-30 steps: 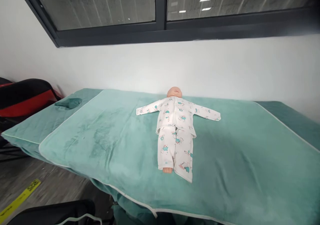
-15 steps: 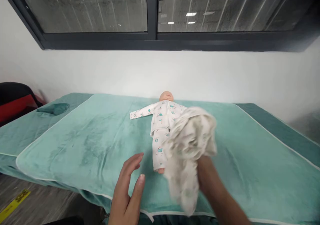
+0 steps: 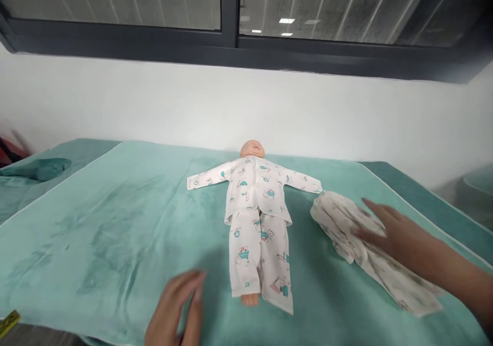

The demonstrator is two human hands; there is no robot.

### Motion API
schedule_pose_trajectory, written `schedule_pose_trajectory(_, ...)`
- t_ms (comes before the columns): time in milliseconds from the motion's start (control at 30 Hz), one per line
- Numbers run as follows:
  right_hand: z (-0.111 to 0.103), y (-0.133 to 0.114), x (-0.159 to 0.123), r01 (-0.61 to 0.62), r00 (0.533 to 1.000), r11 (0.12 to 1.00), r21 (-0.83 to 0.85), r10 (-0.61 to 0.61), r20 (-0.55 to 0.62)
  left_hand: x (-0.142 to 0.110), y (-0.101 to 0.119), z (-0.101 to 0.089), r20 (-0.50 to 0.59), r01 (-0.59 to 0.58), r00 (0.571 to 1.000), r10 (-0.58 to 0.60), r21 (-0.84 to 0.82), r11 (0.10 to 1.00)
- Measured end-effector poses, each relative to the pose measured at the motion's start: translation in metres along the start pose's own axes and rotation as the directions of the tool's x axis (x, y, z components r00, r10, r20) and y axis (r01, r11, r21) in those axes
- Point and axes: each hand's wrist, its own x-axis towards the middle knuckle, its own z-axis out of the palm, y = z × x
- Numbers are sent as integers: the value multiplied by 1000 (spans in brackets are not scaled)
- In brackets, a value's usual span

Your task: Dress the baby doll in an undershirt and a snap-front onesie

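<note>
A baby doll (image 3: pixel 256 207) in white printed pyjamas lies face up on a teal towel (image 3: pixel 115 223), arms spread, one bare foot showing at the trouser hem. To its right a crumpled white printed cloth (image 3: pixel 346 233) rests on the towel. My right hand (image 3: pixel 385 230) lies flat on that cloth, fingers stretched out. My left hand (image 3: pixel 175 310) hovers low over the towel's near edge, left of the doll's legs, fingers extended and together, holding nothing.
The towel covers a darker teal padded table (image 3: pixel 423 187) set against a white wall under a dark-framed window (image 3: pixel 231 22). A dark green bundle (image 3: pixel 36 169) sits at the far left. Yellow floor tape (image 3: pixel 7 323) shows at the lower left.
Both hands came into view. My right hand carried the white cloth from in front of the doll to the right and laid it on the towel. The view moved closer.
</note>
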Motion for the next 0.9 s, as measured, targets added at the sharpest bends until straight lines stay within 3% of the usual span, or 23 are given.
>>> schedule_pose_trajectory(67,10,-44,25,25,992,993,-111,-10,130,59,12,32,53,-44,998,46,-37,998)
schedule_pose_trajectory(133,39,-94,54,35,987,998,50,-43,158,123,20,73,82,-88,992,98,-123,989)
schedule_pose_trajectory(200,84,-137,83,88,970,956,279,-145,193,183,22,117,105,-141,981,162,-184,973)
schedule_pose_trajectory(233,110,-153,97,82,977,948,309,-138,164,209,19,139,120,-153,977,178,-193,969)
schedule_pose_trajectory(333,174,-176,132,52,973,977,205,-96,211,258,2,188,250,-121,955,158,-159,980)
schedule_pose_trajectory(433,203,-171,154,21,942,988,152,-71,329,270,-16,208,314,-102,939,143,-145,984)
schedule_pose_trajectory(533,208,-157,166,22,923,953,301,-135,360,268,-20,208,351,-117,925,146,-105,988)
schedule_pose_trajectory(600,208,-150,169,-38,936,904,426,-117,331,268,-17,205,373,-117,917,141,-87,989)
schedule_pose_trajectory(767,208,-147,153,-187,982,829,528,140,129,266,-8,199,359,-49,926,120,-200,979)
schedule_pose_trajectory(833,202,-147,141,-143,990,826,545,122,75,260,-8,194,353,-36,927,123,-242,970)
schedule_pose_trajectory(900,192,-147,129,-48,997,824,565,3,80,250,-7,187,358,-34,924,131,-267,963)
